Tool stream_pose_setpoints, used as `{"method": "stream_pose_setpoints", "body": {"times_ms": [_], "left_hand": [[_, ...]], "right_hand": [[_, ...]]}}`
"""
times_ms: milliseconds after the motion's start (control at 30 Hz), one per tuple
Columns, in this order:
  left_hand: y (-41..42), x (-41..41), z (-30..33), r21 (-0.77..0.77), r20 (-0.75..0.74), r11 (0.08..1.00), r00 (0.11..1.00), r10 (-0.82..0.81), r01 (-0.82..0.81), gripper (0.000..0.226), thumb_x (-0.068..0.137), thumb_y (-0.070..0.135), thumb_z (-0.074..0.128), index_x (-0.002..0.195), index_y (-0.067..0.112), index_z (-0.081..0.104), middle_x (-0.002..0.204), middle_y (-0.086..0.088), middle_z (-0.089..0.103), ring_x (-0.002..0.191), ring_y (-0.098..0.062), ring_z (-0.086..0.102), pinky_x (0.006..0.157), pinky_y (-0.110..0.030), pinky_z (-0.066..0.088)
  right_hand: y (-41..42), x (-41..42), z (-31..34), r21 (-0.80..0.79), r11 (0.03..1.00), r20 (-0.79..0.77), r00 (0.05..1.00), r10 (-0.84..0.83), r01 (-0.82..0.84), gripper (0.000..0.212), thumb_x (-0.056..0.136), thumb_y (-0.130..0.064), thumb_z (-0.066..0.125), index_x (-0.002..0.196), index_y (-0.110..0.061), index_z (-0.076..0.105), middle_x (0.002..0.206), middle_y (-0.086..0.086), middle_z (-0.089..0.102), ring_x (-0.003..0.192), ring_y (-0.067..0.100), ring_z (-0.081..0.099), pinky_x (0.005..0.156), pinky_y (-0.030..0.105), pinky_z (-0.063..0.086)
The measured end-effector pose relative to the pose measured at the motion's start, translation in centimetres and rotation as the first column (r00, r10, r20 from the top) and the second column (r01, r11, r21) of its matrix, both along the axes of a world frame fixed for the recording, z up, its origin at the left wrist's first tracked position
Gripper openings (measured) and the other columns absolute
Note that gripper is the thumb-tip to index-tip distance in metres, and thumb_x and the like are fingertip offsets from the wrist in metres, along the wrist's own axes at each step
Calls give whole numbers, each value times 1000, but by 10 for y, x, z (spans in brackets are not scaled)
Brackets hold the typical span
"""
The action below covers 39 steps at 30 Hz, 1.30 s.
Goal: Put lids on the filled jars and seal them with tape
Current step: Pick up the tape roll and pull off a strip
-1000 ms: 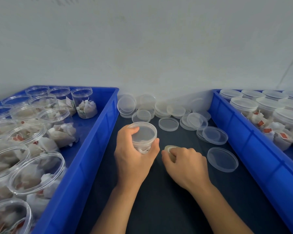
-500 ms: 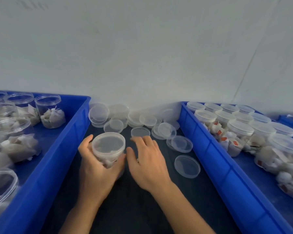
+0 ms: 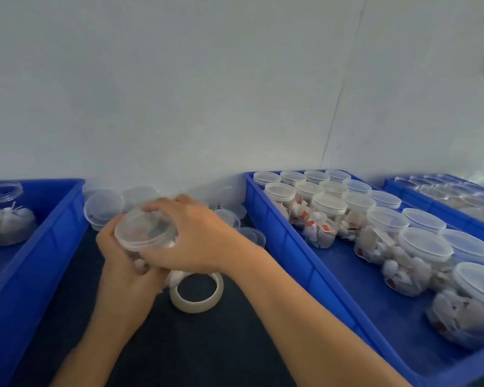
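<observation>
A clear filled jar (image 3: 144, 233) with a lid on top is held over the dark table. My left hand (image 3: 120, 263) grips its body from the left and below. My right hand (image 3: 190, 236) curls over the lid's rim from the right. A roll of clear tape (image 3: 197, 293) lies flat on the table just in front of the jar, partly under my right wrist. Loose clear lids (image 3: 104, 208) are piled against the wall behind the jar.
A blue bin (image 3: 39, 247) on the left holds open filled jars (image 3: 7, 219). A blue bin (image 3: 305, 261) on the right holds several lidded jars (image 3: 422, 247). Another blue bin (image 3: 444, 205) stands at the far right. A white wall rises behind.
The view has swung to the right. My right hand left the tape roll on the table and came onto the lid of the jar. My left hand still holds the jar.
</observation>
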<state>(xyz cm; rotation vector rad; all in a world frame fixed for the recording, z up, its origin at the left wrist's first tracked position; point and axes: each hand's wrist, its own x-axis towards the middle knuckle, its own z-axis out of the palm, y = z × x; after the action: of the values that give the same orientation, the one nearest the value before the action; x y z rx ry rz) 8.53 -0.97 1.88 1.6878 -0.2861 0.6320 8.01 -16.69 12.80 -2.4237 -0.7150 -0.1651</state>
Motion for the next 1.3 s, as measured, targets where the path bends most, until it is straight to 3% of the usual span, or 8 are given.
{"method": "stream_pose_setpoints", "body": {"times_ms": [67,200,367,567,733,833,967,1300], "left_hand": [[-23,2,22,53,-2,998,999,-35,35,92,80,38,76,156,10,30,140,10,60,119,-18,68,85,-27,59],[-76,14,66,134,21,990,999,32,-34,95,83,24,84,161,26,30,151,1,50,132,-18,57,108,-41,50],[-155,31,112,185,-38,982,999,-25,31,89,73,53,80,150,34,39,128,7,58,101,-10,69,82,-40,63],[-225,54,124,267,-75,933,970,-229,241,49,77,36,79,122,27,61,108,12,69,95,-4,66,72,-16,52],[-245,70,103,499,-135,819,959,-250,284,19,75,30,65,90,41,61,73,14,69,65,-5,64,52,-24,45],[-245,85,80,716,-225,683,974,29,145,53,75,49,72,120,29,52,91,8,57,89,-21,58,73,-39,45],[-248,105,68,810,-258,563,962,87,166,66,73,60,80,122,21,59,128,-3,57,131,-30,44,81,-46,43],[-262,117,77,837,-342,496,929,141,232,84,83,50,83,148,14,45,151,-9,34,147,-31,22,103,-48,51]], "right_hand": [[-19,1,21,1,998,37,997,-60,61,67,79,-46,82,141,-41,54,126,-6,54,113,18,58,97,40,52],[-67,5,54,30,978,123,970,-207,205,63,78,-48,79,137,-42,58,121,-8,56,113,15,56,91,31,48],[-140,9,76,123,909,206,885,-417,399,63,76,-50,78,135,-40,60,123,-7,59,105,14,59,84,29,47],[-205,17,57,173,793,187,771,-608,584,66,73,-51,74,135,-35,58,122,-2,58,106,17,55,77,23,41],[-234,36,10,161,770,86,768,-635,618,64,82,-42,74,141,-29,54,132,1,59,108,16,52,77,23,39],[-238,46,-13,2,785,45,785,-618,619,65,85,-52,69,144,-29,51,142,4,59,124,25,56,91,35,41],[-239,55,-25,-286,719,183,773,-608,633,65,88,-68,53,143,-33,56,142,1,62,135,28,48,107,44,39],[-238,69,-24,-343,721,115,789,-604,602,50,98,-54,51,129,-17,65,136,5,63,131,32,51,100,42,40]]}}
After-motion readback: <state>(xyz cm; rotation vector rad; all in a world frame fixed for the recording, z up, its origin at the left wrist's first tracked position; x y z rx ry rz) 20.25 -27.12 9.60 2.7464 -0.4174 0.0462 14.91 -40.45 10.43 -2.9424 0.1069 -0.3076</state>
